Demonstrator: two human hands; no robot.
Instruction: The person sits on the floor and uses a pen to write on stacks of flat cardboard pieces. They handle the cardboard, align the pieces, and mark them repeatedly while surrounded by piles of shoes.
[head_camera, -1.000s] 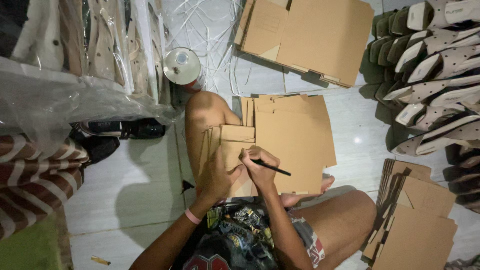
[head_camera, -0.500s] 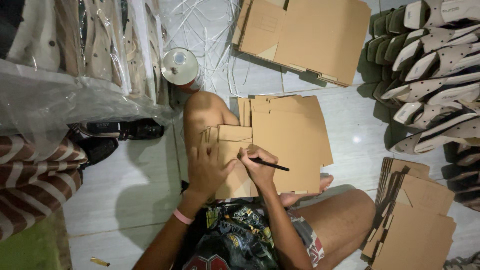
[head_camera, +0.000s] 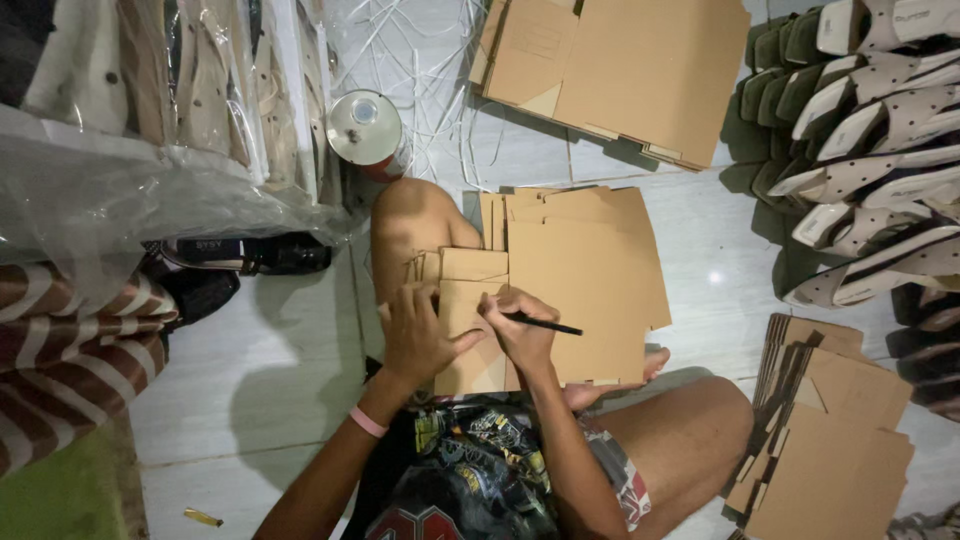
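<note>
I sit on the floor with a stack of flat brown cardboard box blanks (head_camera: 590, 270) resting over my bent knee (head_camera: 410, 215). My left hand (head_camera: 415, 335) lies flat on the near flap of the top blank and holds it down. My right hand (head_camera: 515, 330) grips a thin black pen (head_camera: 545, 323), its tip touching the flap just right of my left hand. A pink band is on my left wrist (head_camera: 367, 421).
A second pile of flat cardboard (head_camera: 620, 70) lies ahead, a third (head_camera: 830, 440) at my right. Rows of shoe soles (head_camera: 860, 130) stand at right. A round tin (head_camera: 362, 128), white strips, plastic-wrapped goods (head_camera: 150, 120) and a striped cloth (head_camera: 70, 360) are at left.
My hands have stayed on the flap with only slight shifts. The pen remains against the cardboard.
</note>
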